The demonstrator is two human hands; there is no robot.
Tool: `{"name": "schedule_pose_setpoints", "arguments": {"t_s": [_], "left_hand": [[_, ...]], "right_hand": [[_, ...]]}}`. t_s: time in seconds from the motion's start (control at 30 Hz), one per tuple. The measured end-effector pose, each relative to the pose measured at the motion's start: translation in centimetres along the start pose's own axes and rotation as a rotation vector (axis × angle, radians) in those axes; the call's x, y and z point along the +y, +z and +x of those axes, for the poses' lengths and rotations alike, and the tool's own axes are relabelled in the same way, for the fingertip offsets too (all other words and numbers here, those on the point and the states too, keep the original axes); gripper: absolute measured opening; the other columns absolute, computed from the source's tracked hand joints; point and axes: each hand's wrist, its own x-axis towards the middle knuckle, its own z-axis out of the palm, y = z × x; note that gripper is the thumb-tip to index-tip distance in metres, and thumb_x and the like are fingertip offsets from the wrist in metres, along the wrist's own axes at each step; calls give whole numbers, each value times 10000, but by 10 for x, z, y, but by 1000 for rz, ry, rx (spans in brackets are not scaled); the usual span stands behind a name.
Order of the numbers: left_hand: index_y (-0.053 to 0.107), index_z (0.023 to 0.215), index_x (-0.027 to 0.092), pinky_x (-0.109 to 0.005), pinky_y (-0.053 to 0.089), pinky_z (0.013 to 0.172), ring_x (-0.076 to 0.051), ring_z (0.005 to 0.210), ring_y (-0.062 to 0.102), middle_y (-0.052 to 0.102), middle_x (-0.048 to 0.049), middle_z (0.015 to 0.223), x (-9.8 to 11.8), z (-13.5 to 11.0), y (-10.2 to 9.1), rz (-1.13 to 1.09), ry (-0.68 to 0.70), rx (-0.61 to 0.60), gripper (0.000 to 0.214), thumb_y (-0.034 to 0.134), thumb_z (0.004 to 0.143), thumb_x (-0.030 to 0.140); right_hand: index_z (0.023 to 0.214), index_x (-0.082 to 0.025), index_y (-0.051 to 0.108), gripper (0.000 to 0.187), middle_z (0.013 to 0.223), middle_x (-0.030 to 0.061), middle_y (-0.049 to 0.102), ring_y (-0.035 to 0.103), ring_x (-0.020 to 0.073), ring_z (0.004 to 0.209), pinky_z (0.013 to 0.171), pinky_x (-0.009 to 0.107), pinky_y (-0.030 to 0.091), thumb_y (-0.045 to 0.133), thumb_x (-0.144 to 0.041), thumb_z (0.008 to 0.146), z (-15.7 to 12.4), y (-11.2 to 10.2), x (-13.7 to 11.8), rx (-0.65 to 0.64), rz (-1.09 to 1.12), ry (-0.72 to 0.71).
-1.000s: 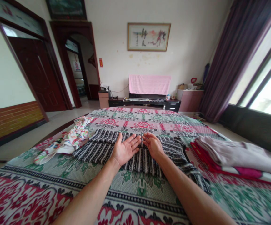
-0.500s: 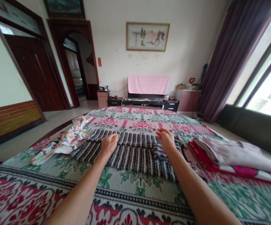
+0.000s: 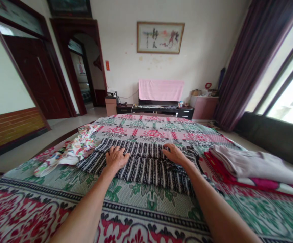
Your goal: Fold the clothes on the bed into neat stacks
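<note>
A black-and-white striped knit garment [image 3: 146,166] lies in front of me, partly folded, with a bunched part at its right end. My left hand [image 3: 117,157] rests on its left half, palm down and fingers spread. On the right half lies my right hand [image 3: 173,154], its fingers stretched out and slightly curved over the cloth. Neither hand grips anything. Beneath the garment is a floral bedspread [image 3: 151,199] in red, green and white.
A crumpled white garment with a colourful print [image 3: 72,148] lies at the left. To the right sits a folded stack with a light grey garment [image 3: 258,165] over red cloth [image 3: 219,172]. Beyond the bed stand a low black cabinet [image 3: 159,110] and a pink cloth [image 3: 161,89].
Both hands have come down onto the striped garment, and their curled fingers have spread out. My right hand has shifted slightly left. The garment looks unmoved.
</note>
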Motion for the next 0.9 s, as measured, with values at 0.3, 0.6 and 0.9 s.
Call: {"name": "schedule_pose_setpoints", "arguments": {"t_s": [0.3, 0.6, 0.9], "left_hand": [[552, 1284, 283, -595, 234, 1042, -379, 1349, 271, 385, -100, 1478, -8, 2, 2, -46, -19, -84, 572, 349, 834, 573], [614, 1146, 262, -531, 219, 1078, -339, 1301, 361, 528, -132, 1329, -18, 1, 1, -295, -19, 63, 469, 512, 781, 537], [642, 1107, 118, -415, 384, 975, -302, 1109, 555, 630, -192, 1118, -85, 6, -39, 115, -181, 175, 473, 341, 890, 411]], "right_hand": [[1240, -251, 558, 411, 1405, 82, 460, 399, 282, 1269, 1034, 516, 278, 464, -400, 869, -11, 14, 0, -142, -167, 34], [1257, -284, 548, 440, 1416, 39, 458, 385, 268, 1297, 1042, 500, 293, 381, -447, 883, -12, 21, 4, -94, -274, 26], [1266, -259, 538, 486, 1419, 40, 457, 382, 250, 1306, 1057, 487, 288, 336, -468, 876, -9, 27, 9, -66, -317, 20]]}}
